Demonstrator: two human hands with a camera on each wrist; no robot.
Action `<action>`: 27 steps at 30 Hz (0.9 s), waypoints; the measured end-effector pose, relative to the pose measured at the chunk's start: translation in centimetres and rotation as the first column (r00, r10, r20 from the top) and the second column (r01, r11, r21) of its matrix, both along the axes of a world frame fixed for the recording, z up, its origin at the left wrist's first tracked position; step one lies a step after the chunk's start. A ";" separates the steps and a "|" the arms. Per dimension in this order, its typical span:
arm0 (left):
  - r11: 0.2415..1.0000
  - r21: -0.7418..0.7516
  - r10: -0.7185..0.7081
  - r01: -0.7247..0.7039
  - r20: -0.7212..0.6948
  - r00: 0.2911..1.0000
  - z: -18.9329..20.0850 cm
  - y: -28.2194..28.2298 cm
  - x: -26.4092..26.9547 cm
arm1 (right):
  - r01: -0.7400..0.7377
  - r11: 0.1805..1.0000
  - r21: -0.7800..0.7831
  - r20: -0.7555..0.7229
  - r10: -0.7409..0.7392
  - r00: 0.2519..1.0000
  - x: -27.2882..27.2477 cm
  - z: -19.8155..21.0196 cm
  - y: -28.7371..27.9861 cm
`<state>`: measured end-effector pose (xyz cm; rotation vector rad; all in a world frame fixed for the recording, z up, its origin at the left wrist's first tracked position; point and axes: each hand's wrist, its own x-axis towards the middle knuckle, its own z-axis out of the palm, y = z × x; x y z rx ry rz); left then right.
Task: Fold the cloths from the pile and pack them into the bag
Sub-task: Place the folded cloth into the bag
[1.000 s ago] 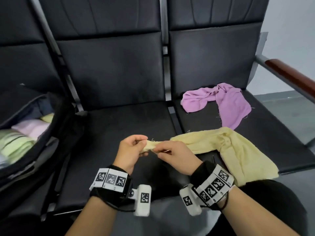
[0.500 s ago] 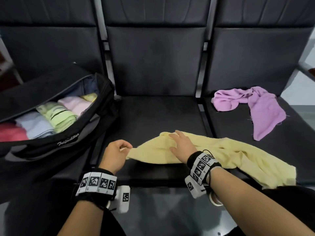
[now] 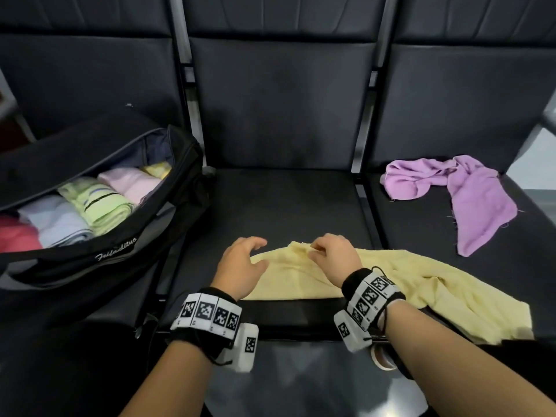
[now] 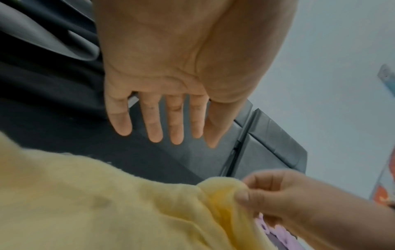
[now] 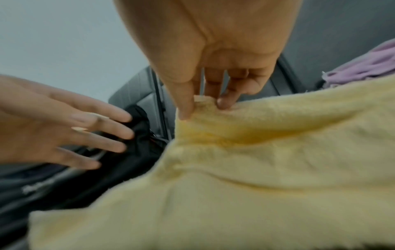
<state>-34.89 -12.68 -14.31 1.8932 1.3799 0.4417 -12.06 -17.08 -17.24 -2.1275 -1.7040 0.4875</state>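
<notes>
Three dark seats (image 3: 279, 212) in a row. Open black bag (image 3: 120, 254) on the left one, holding folded cloths. Yellow cloth (image 3: 301, 275) rumpled across middle and right seats, one end apparently overhanging the front edge. Purple cloth (image 3: 478, 203) on the right seat. Right hand (image 3: 337, 257) pinching the yellow cloth's far edge; left hand (image 3: 240, 266) spread, holding nothing.
</notes>
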 end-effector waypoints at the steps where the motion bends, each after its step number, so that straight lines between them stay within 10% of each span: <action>1: 0.999 0.016 -0.050 0.049 0.016 0.999 0.4 -0.1 0.8 | -0.040 0.998 0.048 -0.006 0.040 0.999 -0.1 1.0 -0.3; 9: 0.951 0.090 -0.306 0.297 0.116 0.945 3.4 -1.6 4.8 | -0.201 0.954 0.223 -0.197 0.246 0.949 -0.8 6.8 -3.1; 27: 0.958 0.181 -0.246 0.221 0.130 0.961 6.4 -1.7 0.1 | -0.199 0.930 0.307 -0.198 0.267 0.943 -0.5 10.0 -4.6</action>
